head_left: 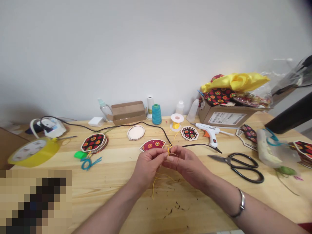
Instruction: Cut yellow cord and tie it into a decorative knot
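Yellow cord point(153, 190) is pinched between the fingertips of my left hand point(151, 162) and my right hand point(184, 162), which meet at the middle of the table. A small knotted part of the cord shows between the fingertips. One strand runs up toward the white spool of yellow cord point(175, 124) behind my hands, and loose loops hang below them. Just beyond my left hand lies a fan-shaped red patterned piece point(153, 145). An octagonal patterned piece point(190, 133) rests behind my right hand.
Black-handled scissors point(237, 165) and a white glue gun point(209, 131) lie right. Farther back stand a teal thread cone point(156, 114) and a cardboard box point(219, 115) with fabric. At left are stacked patterned pieces point(94, 142) and yellow tape point(34, 152). A black cable point(117, 127) crosses the table.
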The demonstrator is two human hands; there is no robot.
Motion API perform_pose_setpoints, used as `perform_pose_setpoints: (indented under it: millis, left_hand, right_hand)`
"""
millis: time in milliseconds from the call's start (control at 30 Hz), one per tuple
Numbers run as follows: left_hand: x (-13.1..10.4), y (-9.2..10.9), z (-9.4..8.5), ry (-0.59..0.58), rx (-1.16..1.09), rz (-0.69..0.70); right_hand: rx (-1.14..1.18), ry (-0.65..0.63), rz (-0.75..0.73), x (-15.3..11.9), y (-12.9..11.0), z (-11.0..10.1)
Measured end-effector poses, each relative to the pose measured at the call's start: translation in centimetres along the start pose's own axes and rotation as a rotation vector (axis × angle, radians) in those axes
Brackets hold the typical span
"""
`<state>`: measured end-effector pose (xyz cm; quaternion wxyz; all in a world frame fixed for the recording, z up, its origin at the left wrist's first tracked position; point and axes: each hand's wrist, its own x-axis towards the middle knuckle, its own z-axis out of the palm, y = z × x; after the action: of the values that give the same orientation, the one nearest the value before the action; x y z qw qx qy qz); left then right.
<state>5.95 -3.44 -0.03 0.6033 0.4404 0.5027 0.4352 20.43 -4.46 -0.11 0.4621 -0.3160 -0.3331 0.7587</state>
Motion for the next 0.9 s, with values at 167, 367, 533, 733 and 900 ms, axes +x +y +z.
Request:
perform_pose_setpoints:
  millis: [167, 367, 533, 733, 900]
  left_hand:
    - [0.0, -0.1, 0.1, -0.034, 0.009, -0.015]
    - [-0.1, -0.1, -0.1, -0.095, 0.036, -0.02]
    - [-0.2, 0.2, 0.0, -0.116, 0.091, -0.026]
    - [-0.3, 0.3, 0.0, -0.124, 0.05, -0.049]
    - [-0.4, 0.5, 0.0, -0.142, 0.115, -0.034]
  right_hand:
    - [-0.025, 0.0, 0.03, 0.0, -0.2, -0.2]
    - [-0.242, 0.096, 0.004, 0.3, -0.9, -0.4]
    - [-0.252, 0.128, -0.038, 0.4, -0.9, -0.5]
    - [-0.262, 0.15, -0.044, 0.5, -1.0, -0.8]
    - [-0.257, 0.16, -0.046, 0.5, -1.0, -0.8]
